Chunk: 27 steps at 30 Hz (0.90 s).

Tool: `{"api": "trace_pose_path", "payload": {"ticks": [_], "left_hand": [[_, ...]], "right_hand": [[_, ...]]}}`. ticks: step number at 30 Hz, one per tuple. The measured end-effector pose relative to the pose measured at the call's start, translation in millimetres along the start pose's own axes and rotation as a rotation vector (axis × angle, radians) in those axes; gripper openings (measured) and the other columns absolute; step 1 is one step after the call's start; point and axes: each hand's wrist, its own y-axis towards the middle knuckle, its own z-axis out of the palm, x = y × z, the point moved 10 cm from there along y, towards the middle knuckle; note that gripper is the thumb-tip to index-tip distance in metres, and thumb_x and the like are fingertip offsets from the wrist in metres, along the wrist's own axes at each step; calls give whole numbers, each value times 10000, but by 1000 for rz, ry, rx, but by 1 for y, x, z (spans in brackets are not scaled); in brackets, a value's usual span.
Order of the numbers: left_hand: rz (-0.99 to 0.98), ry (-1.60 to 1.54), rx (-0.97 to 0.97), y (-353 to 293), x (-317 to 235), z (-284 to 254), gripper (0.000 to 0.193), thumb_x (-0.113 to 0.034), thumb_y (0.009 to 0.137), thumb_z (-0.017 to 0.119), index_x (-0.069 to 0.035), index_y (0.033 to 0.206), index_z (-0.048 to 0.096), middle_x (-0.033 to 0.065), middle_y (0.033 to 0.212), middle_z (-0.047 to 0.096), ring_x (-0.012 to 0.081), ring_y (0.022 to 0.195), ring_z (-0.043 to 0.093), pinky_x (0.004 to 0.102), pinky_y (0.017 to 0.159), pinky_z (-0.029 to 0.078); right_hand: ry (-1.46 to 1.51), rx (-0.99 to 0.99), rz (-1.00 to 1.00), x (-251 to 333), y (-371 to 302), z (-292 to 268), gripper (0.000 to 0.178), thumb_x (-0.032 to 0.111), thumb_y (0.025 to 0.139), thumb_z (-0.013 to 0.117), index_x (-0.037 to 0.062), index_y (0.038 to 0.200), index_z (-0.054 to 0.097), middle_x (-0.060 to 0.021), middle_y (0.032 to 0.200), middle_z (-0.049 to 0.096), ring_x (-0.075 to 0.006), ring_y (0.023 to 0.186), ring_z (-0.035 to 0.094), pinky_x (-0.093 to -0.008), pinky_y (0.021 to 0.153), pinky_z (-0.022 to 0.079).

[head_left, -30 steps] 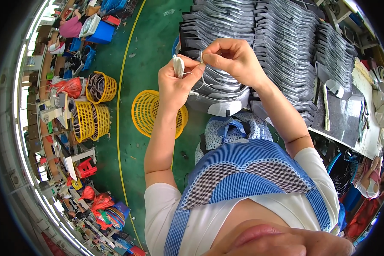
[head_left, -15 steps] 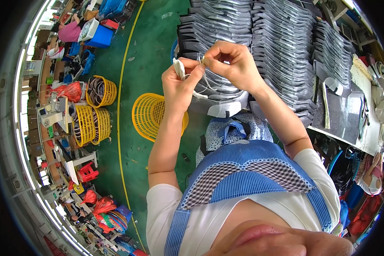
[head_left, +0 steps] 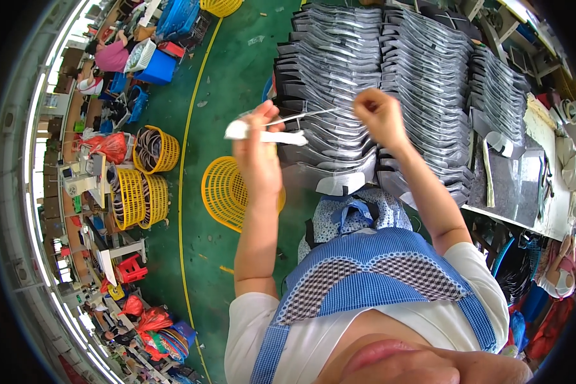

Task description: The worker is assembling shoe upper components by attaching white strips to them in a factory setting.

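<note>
My left hand (head_left: 257,153) is closed around a white bundle of string or thin strips (head_left: 289,137), whose folded ends stick out on both sides of the fingers. From that hand a thin white string (head_left: 310,114) runs taut toward my right hand (head_left: 381,118), whose fingers are pinched together and slightly blurred. Its last stretch near the right fingertips is faint. Below both hands lie stacked rows of grey-black curved pieces (head_left: 329,83) with a clear, shiny look, packed tightly side by side.
A yellow plastic basket (head_left: 221,192) stands on the green floor below my left forearm. Filled yellow baskets (head_left: 128,198) line the left side, past a yellow floor line (head_left: 184,192). At right is a worktable (head_left: 518,176). People sit at benches far left.
My hands have come apart: the left went slightly left and down, the right moved right and down. The string is now stretched between them, and the white bundle has turned sideways.
</note>
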Motion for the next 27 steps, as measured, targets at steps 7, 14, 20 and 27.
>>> {"api": "trace_pose_path", "payload": {"ticks": [7, 14, 20, 27], "left_hand": [[39, -1, 41, 5, -45, -78, 199, -225, 979, 501, -90, 839, 464, -51, 637, 324, 13, 477, 261, 178, 392, 186], [-283, 209, 428, -4, 28, 44, 335, -125, 812, 722, 7, 1104, 624, -17, 769, 590, 8, 515, 427, 168, 431, 280], [-391, 337, 598, -8, 59, 64, 194, -201, 842, 712, -16, 895, 688, 10, 704, 638, 27, 526, 480, 188, 458, 342], [-452, 689, 825, -31, 86, 73, 141, -150, 808, 742, -23, 812, 682, -43, 682, 626, 9, 603, 512, 197, 520, 408]], "right_hand": [[-113, -285, -38, -16, -8, -94, 53, 38, 785, 605, 8, 795, 647, -25, 677, 603, -59, 593, 512, -223, 553, 429], [236, 20, -270, 90, -14, 21, 39, 38, 800, 653, 37, 838, 661, -50, 910, 618, -119, 825, 577, -243, 722, 473], [489, 46, -142, 62, -20, 18, 63, 70, 849, 663, 26, 894, 665, -40, 923, 627, -84, 819, 576, -226, 721, 478], [692, 372, 257, 2, -48, 22, 101, 78, 857, 683, -1, 918, 665, -3, 850, 650, -57, 776, 581, -205, 723, 475]]}}
